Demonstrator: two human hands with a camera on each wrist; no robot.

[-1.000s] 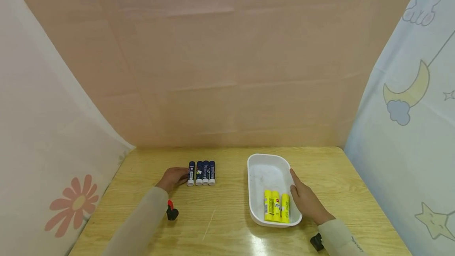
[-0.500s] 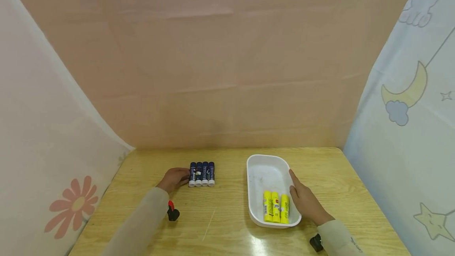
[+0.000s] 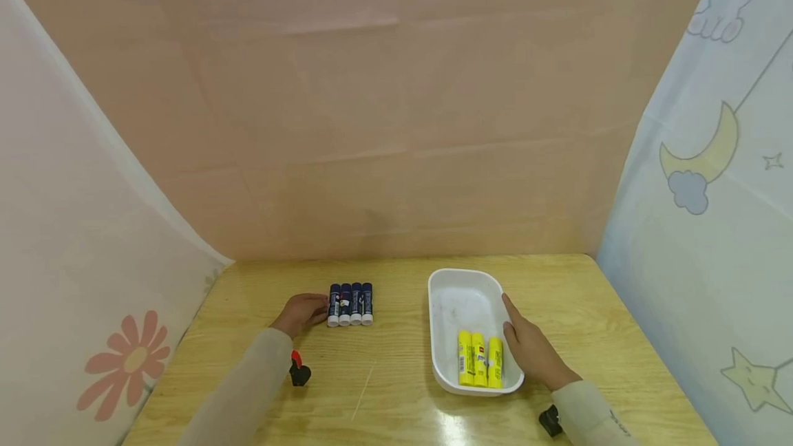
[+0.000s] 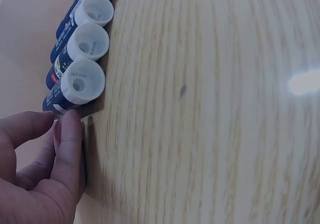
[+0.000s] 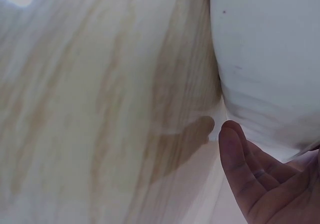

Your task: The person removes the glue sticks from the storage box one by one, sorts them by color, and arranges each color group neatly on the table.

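In the head view, the left hand (image 3: 300, 312) slants toward two o'clock, fingers loosely bent, tips touching the end stick at nine o'clock of the row; the right hand (image 3: 537, 351) points between ten and eleven, thumb and fingers gripping the three o'clock side of the white tray (image 3: 458, 298); four blue sticks (image 3: 345, 303) lie side by side, long axes twelve to six, white ends at six; three yellow sticks (image 3: 479, 359) lie likewise in the tray's six o'clock end.
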